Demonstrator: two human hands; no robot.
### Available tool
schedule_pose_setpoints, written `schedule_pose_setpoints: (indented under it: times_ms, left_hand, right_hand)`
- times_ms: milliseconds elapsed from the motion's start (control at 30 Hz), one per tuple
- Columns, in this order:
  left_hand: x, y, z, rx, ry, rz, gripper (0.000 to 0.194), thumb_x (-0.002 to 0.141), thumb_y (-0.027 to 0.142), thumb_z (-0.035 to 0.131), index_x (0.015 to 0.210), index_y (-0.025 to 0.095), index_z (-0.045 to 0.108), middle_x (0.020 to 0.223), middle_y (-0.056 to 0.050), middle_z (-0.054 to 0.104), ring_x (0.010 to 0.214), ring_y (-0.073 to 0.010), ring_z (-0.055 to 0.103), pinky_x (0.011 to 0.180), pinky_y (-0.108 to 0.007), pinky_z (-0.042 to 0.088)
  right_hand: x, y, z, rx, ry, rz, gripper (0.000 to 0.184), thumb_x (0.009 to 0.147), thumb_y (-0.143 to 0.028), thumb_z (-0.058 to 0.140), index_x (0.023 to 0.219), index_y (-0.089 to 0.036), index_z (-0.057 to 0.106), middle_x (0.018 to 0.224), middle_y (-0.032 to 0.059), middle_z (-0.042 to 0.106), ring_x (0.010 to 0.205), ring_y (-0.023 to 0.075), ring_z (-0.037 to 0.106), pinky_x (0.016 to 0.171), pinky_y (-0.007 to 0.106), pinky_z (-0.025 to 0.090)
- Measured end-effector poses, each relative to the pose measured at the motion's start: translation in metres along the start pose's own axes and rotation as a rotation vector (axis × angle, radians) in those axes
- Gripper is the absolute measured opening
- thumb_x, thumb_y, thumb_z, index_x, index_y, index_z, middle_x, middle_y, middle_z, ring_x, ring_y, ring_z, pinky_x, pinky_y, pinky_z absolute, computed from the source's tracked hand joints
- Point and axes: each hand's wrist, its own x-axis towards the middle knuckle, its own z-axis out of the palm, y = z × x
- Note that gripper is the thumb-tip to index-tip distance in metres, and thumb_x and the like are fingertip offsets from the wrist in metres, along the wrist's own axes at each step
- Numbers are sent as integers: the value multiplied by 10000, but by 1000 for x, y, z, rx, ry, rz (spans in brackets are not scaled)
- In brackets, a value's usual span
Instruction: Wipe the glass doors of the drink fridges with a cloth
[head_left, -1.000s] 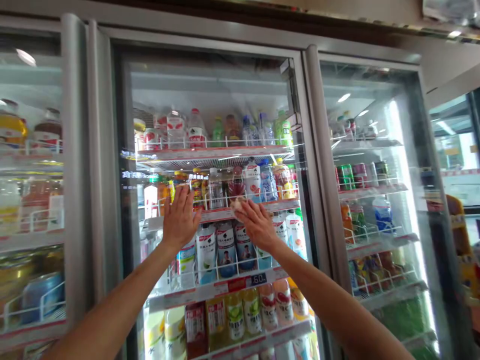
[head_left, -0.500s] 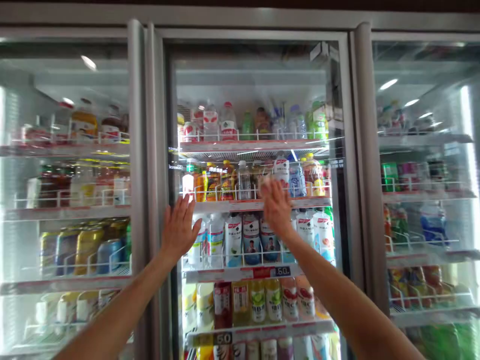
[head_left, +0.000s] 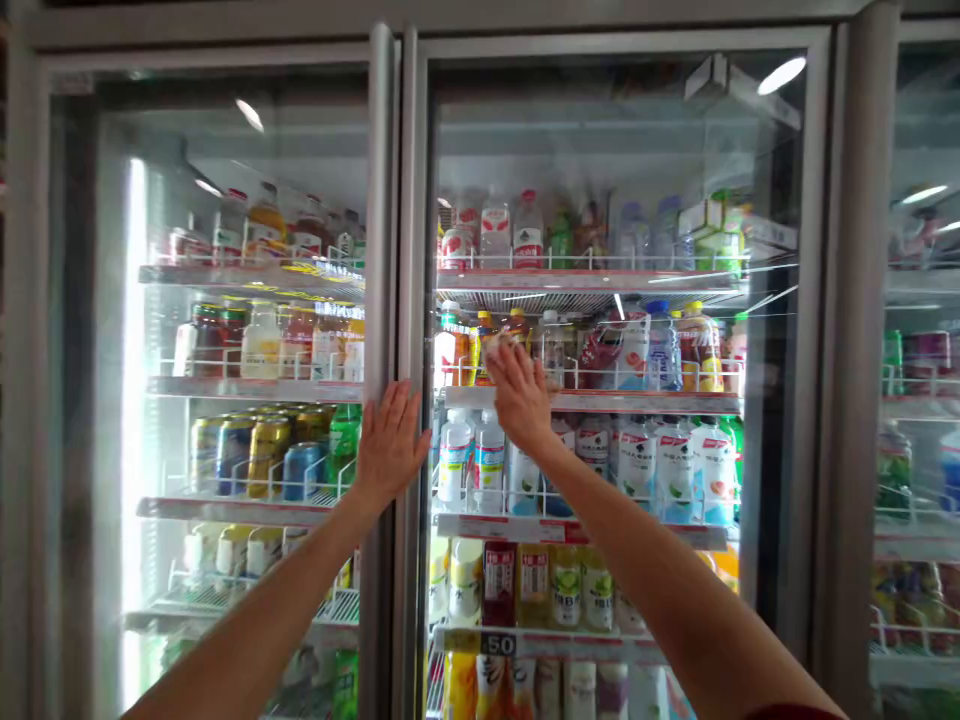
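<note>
My left hand [head_left: 390,440] lies flat with fingers stretched, against the metal door frame [head_left: 386,200] between two glass fridge doors. My right hand [head_left: 521,395] is up at the glass door [head_left: 585,130] of the middle fridge, in front of the second shelf. Beneath its fingertips is a small pale, crumpled cloth [head_left: 498,346], mostly covered by the fingers and pressed to the glass. Behind the glass stand bottled drinks [head_left: 637,460] in rows, several partly hidden by my right hand and forearm.
The left fridge door [head_left: 225,130] shows shelves of bottles and cans [head_left: 266,455]. Another fridge door [head_left: 926,130] stands at the right, past a thick metal post [head_left: 855,360]. Ceiling lights and white boxes reflect in the glass. A price tag [head_left: 496,643] sits on a lower shelf edge.
The view has swung left, bringing more of the left fridge into sight. My right hand has moved left across the glass with the cloth. My left hand stays by the door frame.
</note>
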Motion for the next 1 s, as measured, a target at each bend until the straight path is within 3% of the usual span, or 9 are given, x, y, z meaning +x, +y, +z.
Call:
schedule_pose_setpoints:
  times_ms: [100,167,333,500,567,700,767,933,1000]
  left_hand:
    - [-9,-6,-5,-4,-21,14,610,859,309,438,1401,148,209,1431,-140,315,1361,-242,207,1096,-478,172]
    - [-15,-10,-8,-13,-39,23,604,857,297,440,1398,148,218,1430,-136,318,1360,-241,212,1099,-473,172]
    - [-27,-11,-7,-52,-38,13,616,854,303,442,1403,150,208,1436,-133,308,1366,-237,194,1104,-474,164]
    - [-40,5,-2,-96,-73,41,627,851,303,449,1406,150,199,1436,-135,306,1370,-234,177,1104,-468,169]
    - [-42,12,-1,-111,-88,65,625,853,306,446,1407,163,195,1438,-127,305,1370,-233,176,1106,-469,162]
    - [-37,32,2,-145,-85,75,611,860,316,439,1404,172,202,1436,-125,310,1367,-235,183,1107,-474,155]
    - [-35,44,4,-167,-75,77,601,862,310,439,1400,168,211,1429,-128,323,1366,-234,186,1107,-474,154]
    - [-37,76,8,-174,-125,108,598,865,301,430,1403,179,199,1429,-116,326,1363,-228,195,1113,-461,144]
    - [-36,88,10,-167,-142,108,594,866,303,424,1403,178,202,1428,-115,327,1361,-231,201,1113,-462,140]
  right_hand:
    - [-25,-29,12,79,-204,-436,659,810,-124,407,1417,-271,195,1489,-9,219,1382,201,123,1097,460,192]
    - [-31,-37,15,95,-252,-566,661,811,-112,396,1417,-272,185,1487,-13,224,1379,180,138,1097,447,202]
    - [-9,-27,10,-11,-67,-80,600,826,-128,400,1395,-267,271,1492,20,208,1384,242,104,1093,515,137]
    - [-82,-31,18,83,-261,-620,605,832,-162,424,1398,-273,243,1476,-22,255,1380,172,129,1095,429,210]
    - [-95,-19,12,74,-271,-654,598,836,-169,429,1392,-295,250,1467,-38,275,1377,149,142,1101,407,206]
    - [-72,26,-9,-92,-58,-58,585,849,-158,400,1395,-307,252,1482,-3,240,1384,204,116,1103,479,142]
    - [-78,39,-14,-126,-19,40,560,853,-185,401,1391,-281,278,1484,28,236,1383,235,116,1090,498,157]
    - [-141,50,-17,-53,-247,-461,598,806,-155,455,1367,-310,320,1433,4,352,1347,194,241,1084,432,220]
    - [-137,66,-23,-65,-196,-353,604,810,-149,444,1375,-311,304,1446,11,327,1350,200,236,1085,451,209]
